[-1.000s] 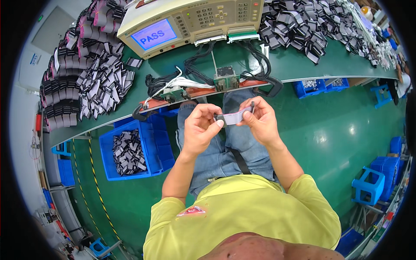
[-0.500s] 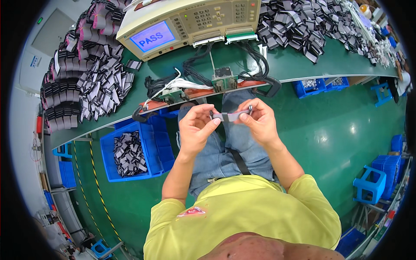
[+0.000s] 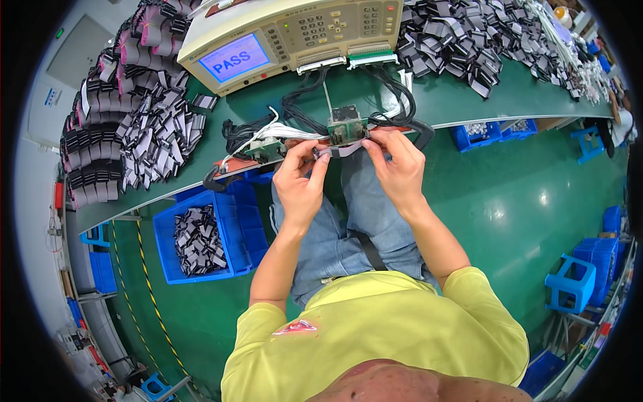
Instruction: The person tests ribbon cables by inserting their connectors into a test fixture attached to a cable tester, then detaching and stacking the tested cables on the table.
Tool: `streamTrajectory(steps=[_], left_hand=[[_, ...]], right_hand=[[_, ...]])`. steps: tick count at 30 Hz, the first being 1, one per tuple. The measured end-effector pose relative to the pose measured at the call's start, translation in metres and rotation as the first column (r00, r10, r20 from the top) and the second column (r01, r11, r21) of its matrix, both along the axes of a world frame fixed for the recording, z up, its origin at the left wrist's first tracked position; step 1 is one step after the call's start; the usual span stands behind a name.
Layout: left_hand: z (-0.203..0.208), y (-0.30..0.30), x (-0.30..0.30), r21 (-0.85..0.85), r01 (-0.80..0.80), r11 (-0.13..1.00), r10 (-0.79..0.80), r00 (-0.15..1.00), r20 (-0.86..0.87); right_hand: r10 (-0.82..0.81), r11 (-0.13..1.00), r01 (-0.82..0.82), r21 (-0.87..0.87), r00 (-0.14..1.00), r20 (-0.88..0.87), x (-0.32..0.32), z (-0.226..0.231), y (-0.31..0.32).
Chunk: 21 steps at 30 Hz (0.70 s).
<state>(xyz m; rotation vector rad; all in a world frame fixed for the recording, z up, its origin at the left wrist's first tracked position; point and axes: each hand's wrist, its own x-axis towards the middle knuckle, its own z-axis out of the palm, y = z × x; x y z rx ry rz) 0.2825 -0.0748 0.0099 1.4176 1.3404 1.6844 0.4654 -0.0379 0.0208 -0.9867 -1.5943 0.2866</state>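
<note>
A short grey ribbon cable (image 3: pixel 345 151) with black end connectors is stretched between my two hands, at the table's front edge. My left hand (image 3: pixel 299 182) pinches its left end between thumb and fingers. At the other end, my right hand (image 3: pixel 400 167) grips the cable close to a small green circuit board fixture (image 3: pixel 347 131). Fingers hide both connectors, so I cannot tell whether either touches the fixture. Black and white wires run from the fixture to a beige cable tester (image 3: pixel 295 40) with a lit screen (image 3: pixel 234 59).
Loose ribbon cables (image 3: pixel 164 130) are heaped at the left, beside stacked ones (image 3: pixel 90 157). Another large heap (image 3: pixel 455 43) lies at the back right. A blue bin (image 3: pixel 231 264) of cables stands below the table's left side. Black clamps (image 3: pixel 216 179) grip the table edge (image 3: pixel 469 123).
Both hands have moved forward, away from my body, carrying the ribbon cable from above my lap to the fixture at the table edge.
</note>
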Motion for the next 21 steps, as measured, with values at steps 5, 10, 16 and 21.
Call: streamTrajectory(steps=[5,10,16,21], left_hand=[[-0.0023,0.0021,0.0003,-0.033,0.000,0.999,0.002,0.999,0.052],[-0.0018,0.0039,0.0005,-0.022,0.006,1.000,-0.005,0.998,0.058],[-0.0065,0.0027,-0.0001,-0.007,0.024,1.000,-0.023,0.996,0.087],[-0.0086,0.0038,-0.0010,0.003,0.035,0.999,-0.035,0.993,0.112]], right_hand=[[-0.030,0.999,0.029,0.024,0.999,0.033,-0.0025,0.0009,0.0022],[-0.074,0.996,0.070,0.057,0.995,0.066,-0.0053,0.0023,0.0029],[-0.078,0.995,0.075,0.058,0.996,0.048,-0.0056,0.0035,0.0010],[-0.061,0.994,0.064,-0.086,0.998,0.031,-0.0075,-0.0041,-0.0011]])
